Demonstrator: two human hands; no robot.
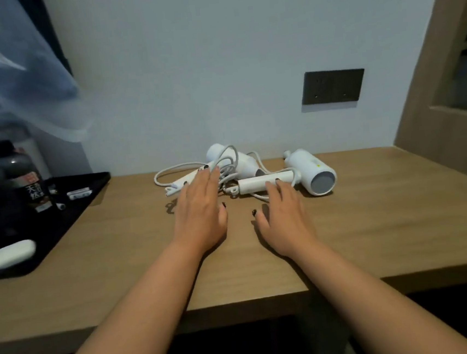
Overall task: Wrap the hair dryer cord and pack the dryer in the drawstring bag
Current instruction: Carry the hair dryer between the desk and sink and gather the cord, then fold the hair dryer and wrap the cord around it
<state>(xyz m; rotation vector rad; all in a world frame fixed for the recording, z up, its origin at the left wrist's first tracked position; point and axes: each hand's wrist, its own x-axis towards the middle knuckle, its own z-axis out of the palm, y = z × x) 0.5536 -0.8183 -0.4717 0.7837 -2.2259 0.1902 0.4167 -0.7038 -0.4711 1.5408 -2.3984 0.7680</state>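
A: Starting at the left: black tray (90, 187) on the wooden table (374, 234), glossy, carrying dark bottles (25, 179), small white sachets and a smooth white oval case (11, 254). Blurred clear plastic hangs above it.

B: And the task's things?

A: Two white hair dryers lie at the back of the table near the wall. The left dryer (236, 159) sits under loose loops of its white cord (169, 173). The right dryer (311, 170) lies on its side, round grey grille toward the camera, straight handle pointing left. Hard matte plastic bodies, rubbery round cord.

B: Hands?

A: The left hand (201, 208) is released, fingers straight, fingertips over the left dryer's handle and cord. The right hand (283, 215) is also released, fingers extended, tips at the right dryer's handle. Whether either actually touches cannot be told. Neither grip has closed on anything.

B: Progress?

A: Judged as barely begun. The cords are tangled and unwrapped; no drawstring bag shows anywhere. Wrapping and packing are all left.

B: Far right?

A: Dark wall socket plate (333, 86), then a wooden shelf unit.
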